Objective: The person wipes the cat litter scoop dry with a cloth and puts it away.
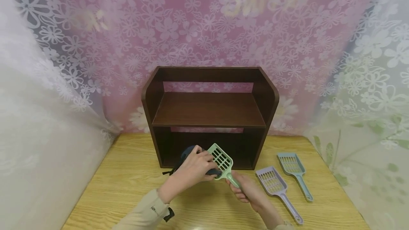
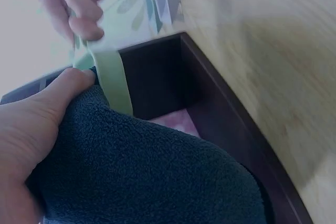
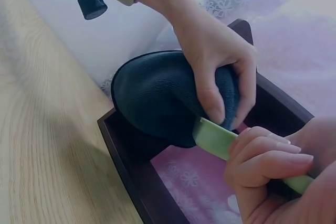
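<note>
One wood-grain surface point(image 1: 118, 176) bears a dark brown two-tier shelf point(image 1: 209, 109) along its back edge. Before the shelf's lower opening, midway between the surface's side edges, the left hand point(image 1: 196, 164) grips a dark blue fleecy item point(image 2: 157, 166) between thumb and fingers. Toward the right edge lie a purple scoop point(image 1: 284, 193) and a blue scoop point(image 1: 298, 175); a green slotted scoop point(image 1: 228, 174), blade against the item, has its handle clasped in the right hand's point(image 1: 249, 189) fingers.

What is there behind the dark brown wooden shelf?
A pink backdrop with white flowers shows above the shelf and through its back gaps. Solid boards cover the rest, so I cannot tell.
</note>
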`<state>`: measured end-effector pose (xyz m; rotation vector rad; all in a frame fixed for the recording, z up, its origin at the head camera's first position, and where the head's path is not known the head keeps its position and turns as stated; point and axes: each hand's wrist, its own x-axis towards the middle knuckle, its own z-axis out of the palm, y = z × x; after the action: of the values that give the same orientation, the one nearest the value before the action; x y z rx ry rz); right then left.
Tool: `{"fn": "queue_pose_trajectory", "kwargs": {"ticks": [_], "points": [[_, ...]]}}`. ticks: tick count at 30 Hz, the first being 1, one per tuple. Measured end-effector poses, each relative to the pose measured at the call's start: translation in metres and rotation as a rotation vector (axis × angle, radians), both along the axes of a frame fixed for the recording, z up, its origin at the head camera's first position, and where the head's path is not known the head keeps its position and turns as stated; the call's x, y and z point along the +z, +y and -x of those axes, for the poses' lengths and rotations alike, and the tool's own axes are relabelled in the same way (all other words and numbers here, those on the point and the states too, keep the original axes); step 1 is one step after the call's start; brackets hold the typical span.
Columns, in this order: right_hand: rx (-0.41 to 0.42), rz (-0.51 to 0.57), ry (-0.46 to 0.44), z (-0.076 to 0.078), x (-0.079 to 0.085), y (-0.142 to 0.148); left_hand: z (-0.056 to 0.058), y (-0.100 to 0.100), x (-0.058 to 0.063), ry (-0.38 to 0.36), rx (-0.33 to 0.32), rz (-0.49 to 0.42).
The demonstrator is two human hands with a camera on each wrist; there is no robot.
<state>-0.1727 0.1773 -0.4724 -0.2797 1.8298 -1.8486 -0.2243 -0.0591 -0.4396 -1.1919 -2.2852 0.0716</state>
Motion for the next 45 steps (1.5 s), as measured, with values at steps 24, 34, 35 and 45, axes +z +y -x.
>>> {"fn": "queue_pose_trajectory", "kwargs": {"ticks": [24,34,35,45], "points": [[-0.032,0.061,-0.002,-0.008,0.005,0.008,0.014,-0.032,-0.005,-0.327,0.286,-0.547],[-0.004,0.115,-0.048,-0.009,0.004,0.002,0.017,-0.029,-0.01,-0.879,0.206,-0.854],[0.002,0.114,-0.052,-0.009,0.004,0.001,0.019,-0.03,-0.01,-0.929,0.197,-0.878],[0.09,0.106,-0.049,-0.013,-0.002,-0.002,0.036,-0.024,-0.014,-1.098,0.135,-0.954]]}}
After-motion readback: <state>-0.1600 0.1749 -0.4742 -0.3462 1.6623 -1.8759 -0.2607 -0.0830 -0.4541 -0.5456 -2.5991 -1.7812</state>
